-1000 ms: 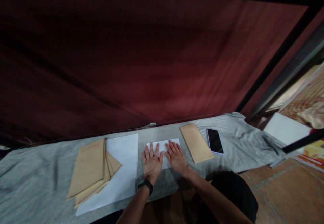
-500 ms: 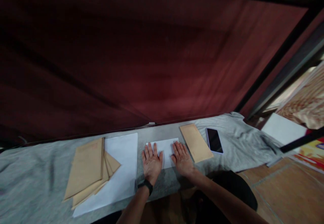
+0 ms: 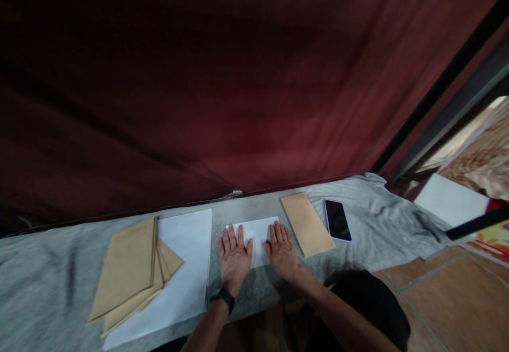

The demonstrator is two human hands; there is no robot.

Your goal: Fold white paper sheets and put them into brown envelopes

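A folded white sheet of paper lies on the grey cloth in front of me. My left hand rests flat on its left end, fingers stretched out and slightly spread. On the right end lies my right hand, also flat with the fingers extended. Both hands press on the paper without gripping it and cover parts of it. Just right of my right hand is a single brown envelope. To the left, several brown envelopes are fanned out over a stack of white paper.
A phone with a dark screen lies right of the single envelope. Grey cloth covers the long, narrow surface. Behind it hangs a dark red curtain. A white box-like object stands at the right, above the tiled floor.
The camera view has shifted slightly. Both hands stay flat on the folded paper, with their positions on it nearly the same.
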